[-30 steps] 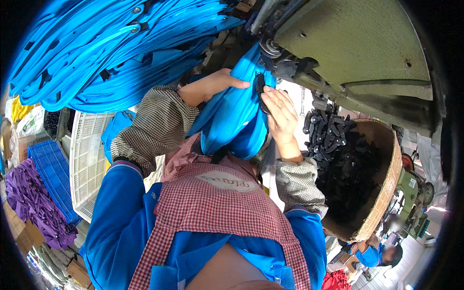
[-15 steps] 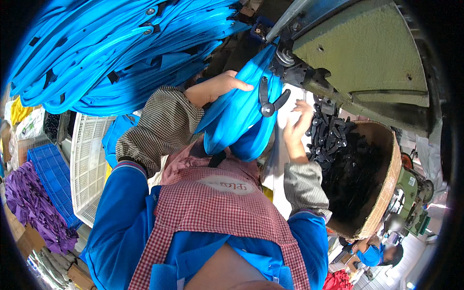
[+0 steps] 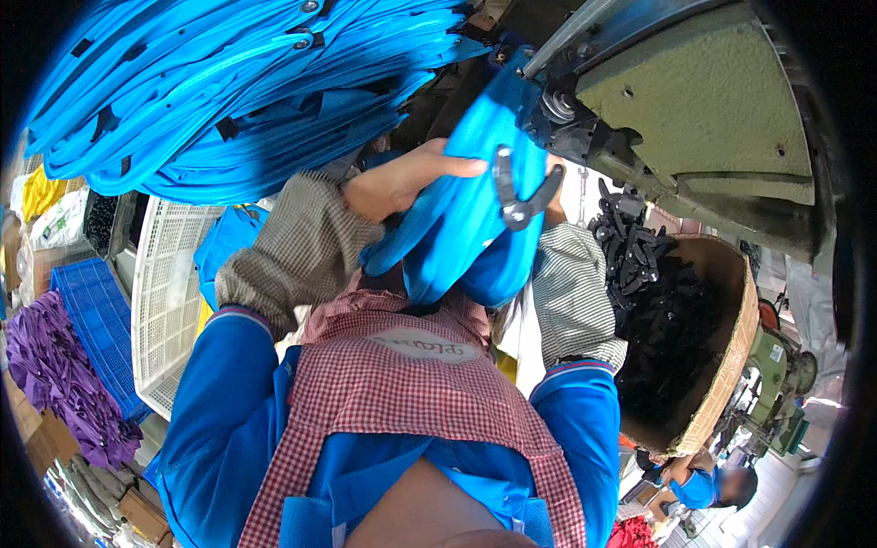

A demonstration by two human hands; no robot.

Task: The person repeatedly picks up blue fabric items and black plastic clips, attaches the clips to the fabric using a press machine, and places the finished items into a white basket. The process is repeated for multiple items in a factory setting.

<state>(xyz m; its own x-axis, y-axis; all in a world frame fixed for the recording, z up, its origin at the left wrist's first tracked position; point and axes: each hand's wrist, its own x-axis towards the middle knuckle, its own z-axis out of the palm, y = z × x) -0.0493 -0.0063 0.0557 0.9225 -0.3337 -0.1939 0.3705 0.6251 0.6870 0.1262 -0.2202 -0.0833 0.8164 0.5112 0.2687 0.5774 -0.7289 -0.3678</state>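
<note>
Already, one black V-shaped piece (image 3: 505,187) sits on the folded blue fabric (image 3: 457,228), while many loose black pieces (image 3: 635,245) remain in and beside the cardboard box (image 3: 728,374). The left hand (image 3: 402,183) pinches the fabric; the right hand (image 3: 554,212) is mostly hidden behind it, its grip impossible to tell. Blue fabric pile (image 3: 228,100) crowds the upper left; the green machine (image 3: 703,110) overhangs the right.

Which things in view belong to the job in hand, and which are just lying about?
In hand, apparently: blue cloth, gripped by left hand; black clip on its front; green machine beside it; probably box of black clips, big blue pile.

Lying about, likely: purple cloth; blue crate; yellow cloth; red cloth.
</note>
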